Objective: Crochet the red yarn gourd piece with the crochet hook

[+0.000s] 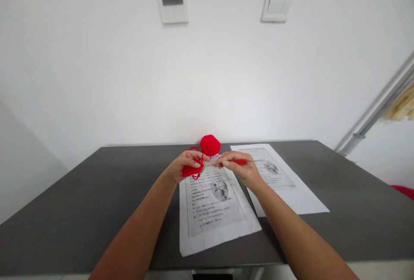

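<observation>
My left hand (183,166) is closed on a small red crocheted piece (190,170), with loops of red yarn hanging around its fingers. My right hand (241,169) pinches a crochet hook with a red handle (241,162); its thin metal shaft points left toward the red piece. Both hands hover above the middle of a dark grey table (80,198). A red ball of yarn (210,144) lies on the table just behind the hands, and a strand runs from it to my left hand.
Two printed paper sheets lie on the table, one (213,215) under my hands and one (287,185) to the right. A white wall with a thermostat panel (172,2) and a light switch (277,2) stands behind. A metal rail (378,107) slants at right.
</observation>
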Demonstrator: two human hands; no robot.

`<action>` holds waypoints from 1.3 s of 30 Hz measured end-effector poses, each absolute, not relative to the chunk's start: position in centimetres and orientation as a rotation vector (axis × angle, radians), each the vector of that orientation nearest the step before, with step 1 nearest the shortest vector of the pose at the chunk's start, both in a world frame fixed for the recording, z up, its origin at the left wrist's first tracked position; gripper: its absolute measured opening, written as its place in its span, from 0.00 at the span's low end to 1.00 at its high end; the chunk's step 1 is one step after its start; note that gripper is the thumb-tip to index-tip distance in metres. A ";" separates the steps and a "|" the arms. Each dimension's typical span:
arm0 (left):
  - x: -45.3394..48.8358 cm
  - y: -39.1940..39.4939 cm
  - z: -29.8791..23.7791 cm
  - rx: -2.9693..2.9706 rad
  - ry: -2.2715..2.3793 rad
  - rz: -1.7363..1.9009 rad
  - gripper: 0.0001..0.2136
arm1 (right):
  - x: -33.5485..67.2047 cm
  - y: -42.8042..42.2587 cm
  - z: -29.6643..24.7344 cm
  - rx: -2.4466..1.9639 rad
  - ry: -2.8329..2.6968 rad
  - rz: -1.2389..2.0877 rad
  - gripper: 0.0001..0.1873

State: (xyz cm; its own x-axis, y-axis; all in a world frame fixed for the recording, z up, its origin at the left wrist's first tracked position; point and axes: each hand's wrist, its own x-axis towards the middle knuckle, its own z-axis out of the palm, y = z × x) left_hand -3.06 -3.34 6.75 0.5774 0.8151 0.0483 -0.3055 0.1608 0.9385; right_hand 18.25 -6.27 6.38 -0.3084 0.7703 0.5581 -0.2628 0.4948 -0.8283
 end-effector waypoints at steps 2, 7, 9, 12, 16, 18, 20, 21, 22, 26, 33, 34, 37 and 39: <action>-3.1 -3.4 6.8 1.164 0.610 0.856 0.13 | 18.0 -6.2 6.1 -0.454 -1.496 1.152 0.05; -2.5 -3.7 7.0 1.174 0.668 0.929 0.12 | 17.0 -6.5 5.7 -0.521 -1.460 0.987 0.05; -2.2 -3.7 7.1 1.200 0.673 0.946 0.12 | 16.8 -6.6 5.6 -0.547 -1.582 0.815 0.07; -1.7 -3.7 7.1 1.230 0.686 0.976 0.14 | 16.9 -6.6 5.7 -0.532 -1.768 0.632 0.11; -1.3 -3.6 7.0 1.258 0.741 1.033 0.16 | 17.3 -6.1 5.6 -0.531 -1.785 0.588 0.11; -1.2 -3.6 7.0 1.250 0.766 1.060 0.16 | 17.4 -5.8 5.4 -0.538 -1.758 0.599 0.10; -1.1 -3.7 7.0 1.233 0.783 1.085 0.15 | 17.4 -5.7 5.3 -0.559 -1.738 0.623 0.09; -1.1 -3.7 7.0 1.231 0.790 1.095 0.14 | 17.4 -5.6 5.2 -0.568 -1.732 0.638 0.09; -1.1 -3.7 7.1 1.232 0.798 1.105 0.14 | 17.4 -5.5 5.2 -0.574 -1.729 0.650 0.09; -1.0 -3.8 7.1 1.231 0.834 1.152 0.12 | 17.5 -5.3 5.0 -0.585 -1.709 0.668 0.08; -1.2 -3.9 7.4 1.226 0.835 1.131 0.10 | 17.6 -5.0 4.9 -0.620 -1.591 0.847 0.07; -1.3 -3.9 7.4 1.229 0.833 1.122 0.10 | 17.7 -4.9 4.9 -0.616 -1.575 0.889 0.07; -1.4 -3.9 7.4 1.248 0.847 1.094 0.10 | 17.9 -4.7 4.9 -0.582 -1.534 1.018 0.08; -1.4 -3.8 7.3 1.265 0.871 1.084 0.10 | 18.2 -4.6 5.0 -0.544 -1.524 1.104 0.09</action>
